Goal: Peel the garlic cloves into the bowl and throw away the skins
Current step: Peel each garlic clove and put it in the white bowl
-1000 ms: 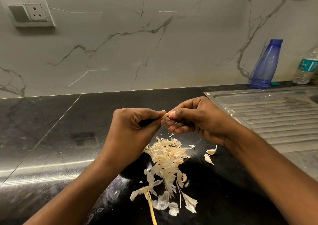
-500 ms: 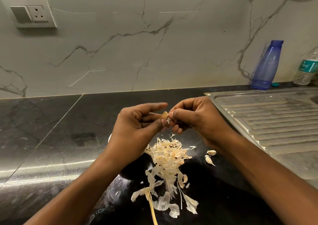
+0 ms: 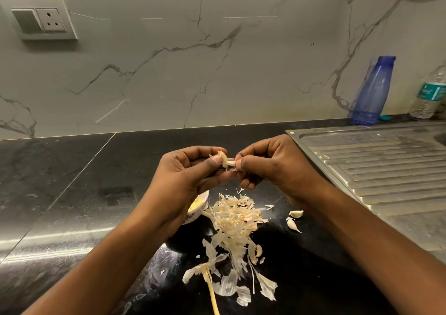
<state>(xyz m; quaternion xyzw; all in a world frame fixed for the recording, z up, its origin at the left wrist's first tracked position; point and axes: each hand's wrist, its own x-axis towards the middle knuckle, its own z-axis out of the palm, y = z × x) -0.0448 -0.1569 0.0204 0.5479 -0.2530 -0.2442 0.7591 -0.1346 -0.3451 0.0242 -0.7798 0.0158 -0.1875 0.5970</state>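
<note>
Grey marble-patterned wall with dark veins backs a polished black counter (image 3: pixel 72 194). Upper left of the frame: one wall plate (image 3: pixel 44 19) carrying one switch and one socket.

Centre of the frame, held above the counter: the left hand (image 3: pixel 190 177) has thumb and fingers curled in, pinching one garlic clove (image 3: pixel 224 160) at its left end. The clove's long axis runs slantwise, upper left to lower right, with the higher end at the left fingertips. A loosened flap of skin stands off its right end. The right hand (image 3: pixel 272 167), fingers curled, pinches that flap between thumb and forefinger. The two hands almost meet at the clove.

Below the left hand, one white bowl (image 3: pixel 196 208) stands on the counter, mostly hidden by the wrist; yellowish contents show at its rim, count not determinable. Touching the bowl's right side lies one loose heap of skins (image 3: pixel 236 218), trailing towards the bottom edge, where one dry stalk (image 3: pixel 210 288) lies among larger flakes.

Right of the heap, two unpeeled cloves (image 3: pixel 296 214) lie near each other, just beside the right forearm.

Right side of the frame: one ribbed steel draining board (image 3: pixel 376 170). Behind it, against the wall, one blue bottle (image 3: pixel 372 90) and one clear plastic bottle (image 3: pixel 428 95), both upright, well apart from the work.
</note>
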